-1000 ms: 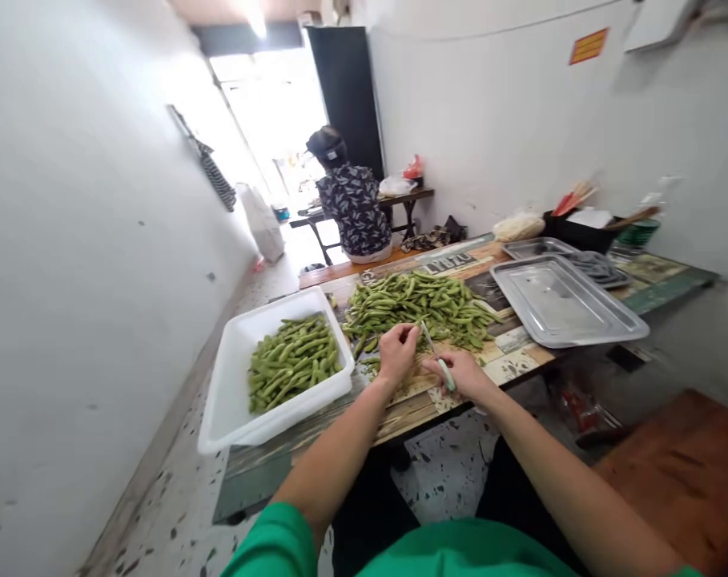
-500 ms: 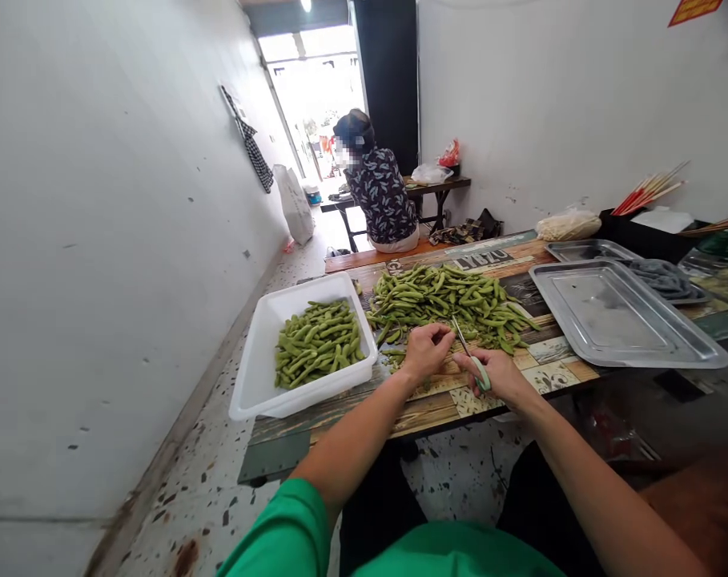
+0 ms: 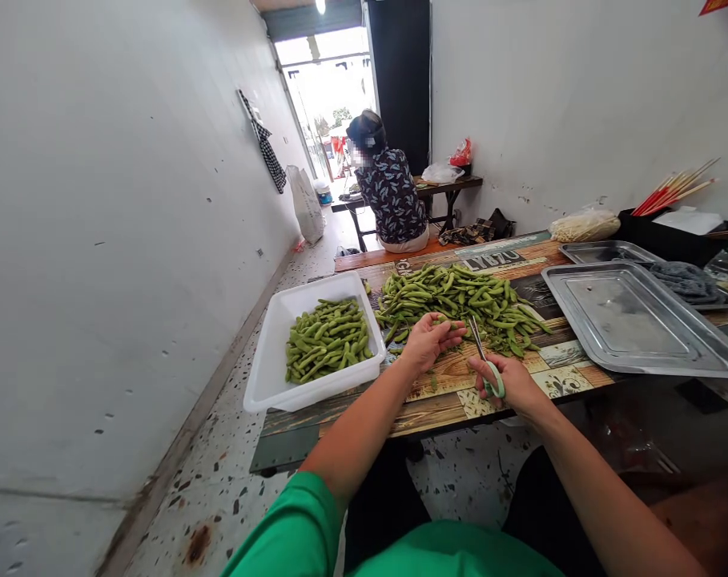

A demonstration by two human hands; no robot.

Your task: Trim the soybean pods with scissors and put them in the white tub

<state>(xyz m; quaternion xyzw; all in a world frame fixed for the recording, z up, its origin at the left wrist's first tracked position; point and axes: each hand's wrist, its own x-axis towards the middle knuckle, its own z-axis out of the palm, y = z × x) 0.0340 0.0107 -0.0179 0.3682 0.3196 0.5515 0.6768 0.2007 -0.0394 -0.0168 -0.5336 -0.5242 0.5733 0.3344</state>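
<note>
Green scissors sit in my right hand, fingers closed round the handles and the metal blades pointing up and away. Just left of the blades, my left hand pinches a green edamame pod, partly hidden by the fingers. Beyond both hands spreads a loose heap of edamame pods on the wooden-patterned table. To the left stands a white plastic tub with more pods in it.
Metal trays lie on the right, one holding something grey. Behind them are a bag of pale food and a black box with skewers. A person sits at a further table. A white wall runs along the left.
My left hand has opened slightly from its tight pinch, now showing the pod. The scissors have drawn a little away from its fingers. The view has shifted slightly left.
</note>
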